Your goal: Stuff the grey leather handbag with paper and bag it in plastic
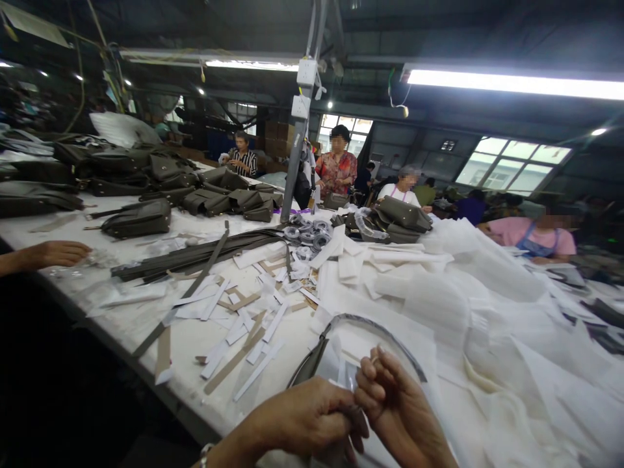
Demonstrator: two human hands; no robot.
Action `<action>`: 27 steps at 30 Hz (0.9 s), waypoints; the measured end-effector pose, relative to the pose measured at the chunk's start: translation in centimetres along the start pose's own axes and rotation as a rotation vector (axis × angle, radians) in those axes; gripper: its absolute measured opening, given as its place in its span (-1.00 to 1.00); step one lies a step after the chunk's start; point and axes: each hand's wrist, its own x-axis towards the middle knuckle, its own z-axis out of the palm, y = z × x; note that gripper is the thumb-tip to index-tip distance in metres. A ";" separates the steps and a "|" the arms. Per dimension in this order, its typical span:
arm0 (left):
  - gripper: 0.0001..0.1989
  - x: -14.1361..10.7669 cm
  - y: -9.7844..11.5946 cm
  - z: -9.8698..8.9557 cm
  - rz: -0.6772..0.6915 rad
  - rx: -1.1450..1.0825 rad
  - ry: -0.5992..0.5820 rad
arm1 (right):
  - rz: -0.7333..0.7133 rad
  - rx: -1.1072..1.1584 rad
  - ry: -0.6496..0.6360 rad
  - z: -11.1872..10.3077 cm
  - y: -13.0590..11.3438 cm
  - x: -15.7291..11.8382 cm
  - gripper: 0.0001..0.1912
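Note:
My left hand [312, 416] is closed low in the view, its fingers pinched on something I cannot make out. Touching or nearly touching it, my right hand [394, 403] has its fingers curled, thumb and forefinger together; what they hold is too small to name. Just behind both hands lies a dark bag [312, 364] with a curved handle [377, 325] wrapped in clear film. Part of the bag is hidden by my left hand. White foam sheets [429, 299] spread to the right, and cut paper strips [244, 325] lie to the left.
Finished dark bags [136, 221] are piled at the back left, beside long dark straps [195, 257]. A metal post [292, 162] rises mid-table near wrapped rings [307, 234]. Another person's hand [61, 253] reaches in at the left edge. Several people sit or stand beyond.

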 end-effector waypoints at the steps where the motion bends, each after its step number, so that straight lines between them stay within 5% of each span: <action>1: -0.78 0.3 -0.6 -0.3 -0.015 -0.033 -0.004 | 0.003 -0.023 0.031 -0.2 0.1 0.5 -0.74; 7: -0.71 1.6 -2.8 -2.2 -0.114 -0.344 -0.021 | 0.009 -0.038 0.113 -1.6 -0.4 3.3 -0.71; 13: -0.57 2.0 -4.0 -2.9 -0.073 -0.439 0.020 | 0.004 -0.059 0.138 -2.4 -0.6 4.5 -0.72; 20: -0.61 3.3 -6.0 -3.0 -0.004 -0.381 0.305 | -0.026 -0.162 0.117 -2.6 -0.6 4.9 -0.67; 27: -0.84 2.9 -5.7 -3.3 0.039 -0.036 0.606 | -0.059 -0.196 0.153 -2.5 0.0 4.7 -0.48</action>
